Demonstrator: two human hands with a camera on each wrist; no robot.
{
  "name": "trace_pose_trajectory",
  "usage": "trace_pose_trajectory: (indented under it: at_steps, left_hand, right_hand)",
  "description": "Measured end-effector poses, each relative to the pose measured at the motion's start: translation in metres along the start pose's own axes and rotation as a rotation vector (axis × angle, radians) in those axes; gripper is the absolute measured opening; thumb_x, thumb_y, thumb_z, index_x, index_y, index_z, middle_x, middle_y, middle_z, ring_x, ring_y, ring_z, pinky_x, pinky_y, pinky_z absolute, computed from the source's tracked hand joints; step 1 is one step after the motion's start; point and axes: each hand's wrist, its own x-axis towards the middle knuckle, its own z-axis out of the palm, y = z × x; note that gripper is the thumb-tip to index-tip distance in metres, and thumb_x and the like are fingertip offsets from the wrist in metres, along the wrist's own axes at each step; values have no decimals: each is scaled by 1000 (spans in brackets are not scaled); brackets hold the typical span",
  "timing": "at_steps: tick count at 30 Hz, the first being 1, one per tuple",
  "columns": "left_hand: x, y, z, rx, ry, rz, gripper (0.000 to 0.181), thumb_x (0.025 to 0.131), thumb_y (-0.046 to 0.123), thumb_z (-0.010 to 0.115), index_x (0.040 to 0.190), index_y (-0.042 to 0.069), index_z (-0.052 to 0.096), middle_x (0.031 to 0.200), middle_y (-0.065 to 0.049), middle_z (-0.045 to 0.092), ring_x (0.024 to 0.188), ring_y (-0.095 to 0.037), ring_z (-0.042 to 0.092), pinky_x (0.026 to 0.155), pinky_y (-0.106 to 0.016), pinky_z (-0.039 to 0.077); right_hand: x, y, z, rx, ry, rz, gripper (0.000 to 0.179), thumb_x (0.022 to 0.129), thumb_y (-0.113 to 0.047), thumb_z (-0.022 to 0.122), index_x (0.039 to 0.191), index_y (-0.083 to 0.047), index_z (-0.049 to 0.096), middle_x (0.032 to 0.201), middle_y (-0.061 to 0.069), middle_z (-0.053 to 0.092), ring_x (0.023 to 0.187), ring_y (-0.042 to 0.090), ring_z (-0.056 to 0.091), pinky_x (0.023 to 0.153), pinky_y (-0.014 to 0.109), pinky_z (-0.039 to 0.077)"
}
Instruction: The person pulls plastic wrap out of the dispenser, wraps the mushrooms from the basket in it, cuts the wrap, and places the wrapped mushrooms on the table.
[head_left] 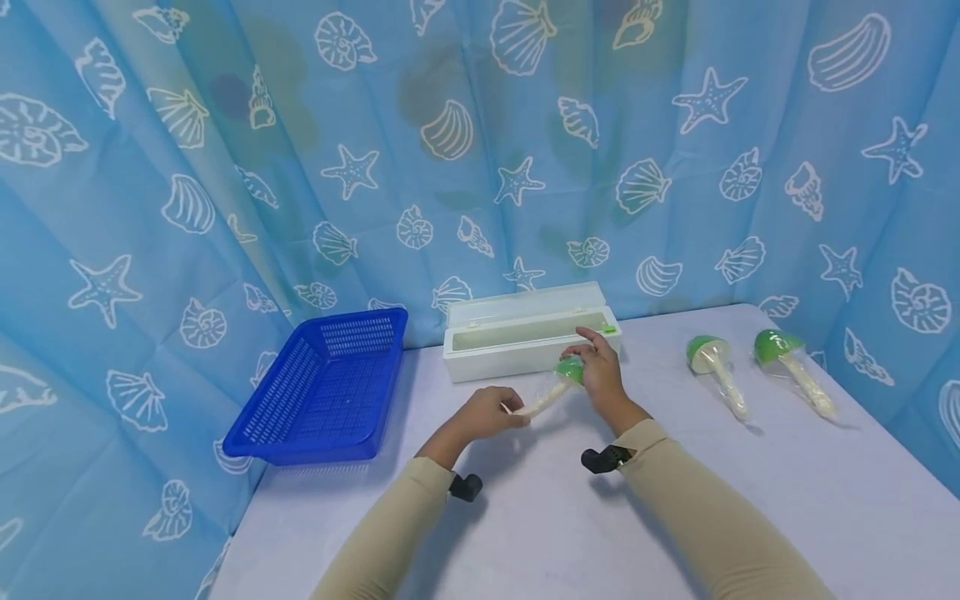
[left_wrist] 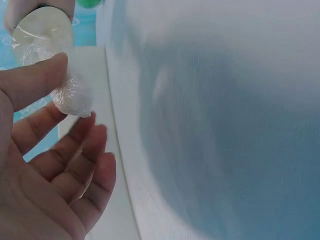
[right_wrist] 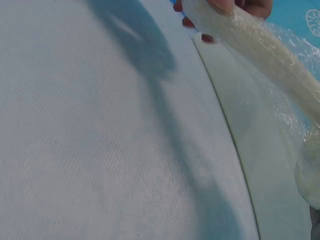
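A mushroom-shaped piece (head_left: 551,396) with a green cap and a pale stem, wrapped in clear plastic, is held in the air between both hands. My left hand (head_left: 487,412) pinches the stem's end between thumb and index finger, the other fingers loosely bent. In the left wrist view, the wrapped stem tip (left_wrist: 75,97) shows beside the left thumb. My right hand (head_left: 600,371) holds the green cap at the other end, its index finger raised. The right wrist view shows the stem (right_wrist: 275,60) inside loose plastic, with most of the right hand out of frame.
Just behind the hands stands a long white box (head_left: 498,362), its lid (head_left: 525,304) raised. A blue plastic basket (head_left: 386,379) is at the left. Two more wrapped green-capped mushrooms (head_left: 722,375) lie on the white tablecloth (head_left: 840,492) at the right. A blue shell-print curtain (head_left: 480,225) hangs behind.
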Motion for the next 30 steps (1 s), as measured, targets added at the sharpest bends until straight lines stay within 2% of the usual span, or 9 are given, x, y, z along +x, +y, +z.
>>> trace_pose_trajectory:
  at_steps: [5,9,11,16,19,22,24,26,30]
  left_hand:
    - [1,-1,2,-24,-22,48,15,88,26,73,92,12,69,79,7,63,71,-9,56,64,-28,47]
    - [1,1,6,-112,24,48,15,90,23,71,96,9,70,81,6,64,72,-9,58,63,-27,49]
    - [1,2,8,-163,59,41,16,91,22,71,98,8,70,82,5,65,73,-10,59,63,-28,50]
    - [3,4,13,-263,146,41,17,88,24,74,96,10,69,84,5,66,77,-11,60,64,-28,50]
    - [4,5,18,-328,202,74,17,87,23,75,93,9,68,83,5,66,79,-10,61,63,-27,50]
    - [6,8,26,-404,237,83,19,86,23,76,93,8,67,83,4,67,77,-10,63,62,-27,51]
    - [7,10,30,-423,252,67,20,86,24,77,93,8,66,83,4,66,76,-9,63,62,-27,51]
    - [8,12,33,-415,260,48,23,84,27,78,93,10,65,83,5,65,77,-9,62,62,-27,51]
    - [9,15,36,-320,247,43,29,80,34,81,92,14,64,83,7,63,77,-9,58,62,-26,49]
  right_hand:
    - [2,-2,-5,37,-8,20,42,107,-22,38,142,1,40,109,17,59,97,12,58,76,20,48]
    - [2,-3,-13,238,43,119,54,104,-42,42,139,0,39,118,11,51,101,9,51,78,19,45]
    - [0,-1,-19,328,58,188,54,102,-47,42,134,-2,40,118,9,47,100,11,51,81,24,47]
    - [-10,13,-29,269,2,289,59,99,-58,39,121,-4,47,110,6,51,104,23,57,90,38,50]
    - [-23,19,-24,304,-65,269,56,101,-51,40,119,2,49,103,7,61,107,32,60,87,39,52]
    - [-33,18,-15,361,-127,210,46,105,-35,42,121,7,49,101,7,66,105,31,63,89,41,51]
    - [-35,18,-9,337,-153,168,39,104,-26,47,123,8,49,104,8,66,102,26,64,90,42,50]
    - [-35,19,-4,287,-158,135,38,101,-20,55,126,8,49,108,10,64,99,22,65,89,42,51]
    - [-32,20,1,156,-132,97,45,93,-13,68,127,9,51,118,18,58,96,19,65,84,38,53]
